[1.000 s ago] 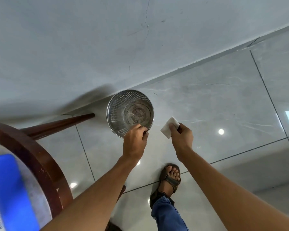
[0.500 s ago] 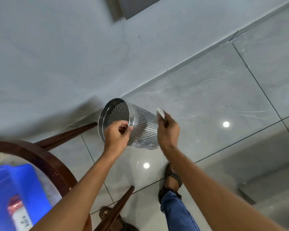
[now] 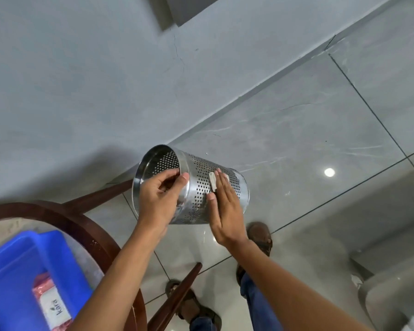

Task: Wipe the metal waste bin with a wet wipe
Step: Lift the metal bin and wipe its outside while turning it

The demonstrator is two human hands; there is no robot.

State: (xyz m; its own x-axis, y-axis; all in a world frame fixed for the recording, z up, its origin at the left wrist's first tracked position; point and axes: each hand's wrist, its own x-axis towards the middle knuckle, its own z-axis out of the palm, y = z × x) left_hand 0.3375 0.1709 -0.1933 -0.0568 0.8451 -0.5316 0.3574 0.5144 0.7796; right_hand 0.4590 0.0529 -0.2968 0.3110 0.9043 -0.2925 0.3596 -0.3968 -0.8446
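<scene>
A perforated metal waste bin is held in the air, tipped on its side with its open mouth toward the upper left. My left hand grips its rim, fingers curled inside the mouth and thumb on the outer band. My right hand lies flat against the bin's outer wall, pressing a white wet wipe onto the holes. Only a folded edge of the wipe shows past my fingers.
A round table with a dark wooden rim is at the lower left, carrying a blue tray with a pack of wipes. Wooden table legs stick out below. My sandalled feet stand on glossy grey tiles; the grey wall is behind.
The bin went from standing on the floor to lifted and tipped sideways in my left hand. My right hand brought the wipe onto its side and now lies flat lower along the wall.
</scene>
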